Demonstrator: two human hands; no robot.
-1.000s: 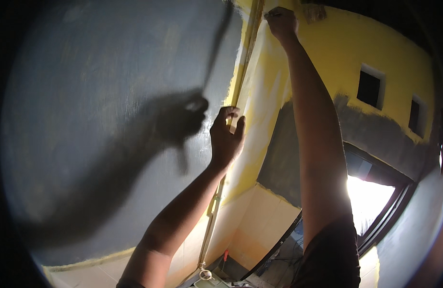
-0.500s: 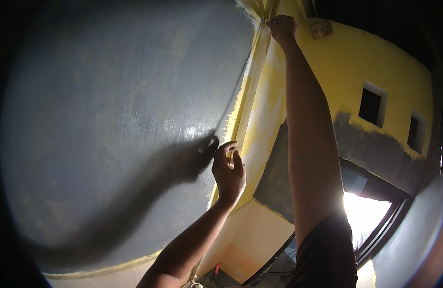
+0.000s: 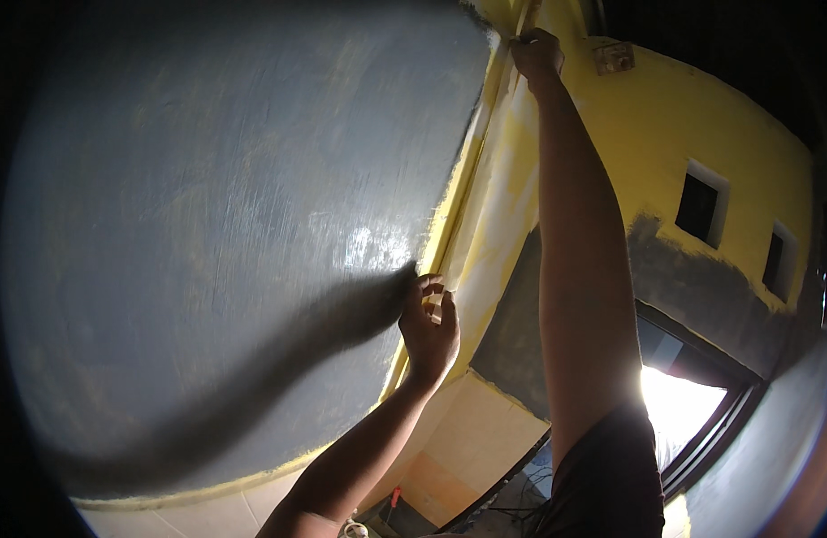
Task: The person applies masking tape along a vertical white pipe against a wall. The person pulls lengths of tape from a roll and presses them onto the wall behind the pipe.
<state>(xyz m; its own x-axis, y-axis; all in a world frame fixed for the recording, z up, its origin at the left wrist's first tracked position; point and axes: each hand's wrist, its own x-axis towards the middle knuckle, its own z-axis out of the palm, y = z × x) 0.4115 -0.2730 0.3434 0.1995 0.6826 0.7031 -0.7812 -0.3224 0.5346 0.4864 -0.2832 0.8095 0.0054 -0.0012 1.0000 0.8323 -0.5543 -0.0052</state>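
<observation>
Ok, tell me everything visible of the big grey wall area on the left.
The grey wall area looks painted, with streaky marks, lighter flecks and a glossy glare near the right edge. Uneven yellow borders run along its right and lower edges. A long shadow crosses its lower part. The left hand is beside its right edge; contact is unclear.

Streaky grey wall [image 3: 207, 224], yellow edge [image 3: 451, 202], dark sleeve [image 3: 610, 475]

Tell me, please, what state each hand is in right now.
Left hand: fingers partly curled; whether it holds anything cannot be told.
Right hand: closed; what it holds, if anything, cannot be told.
</observation>
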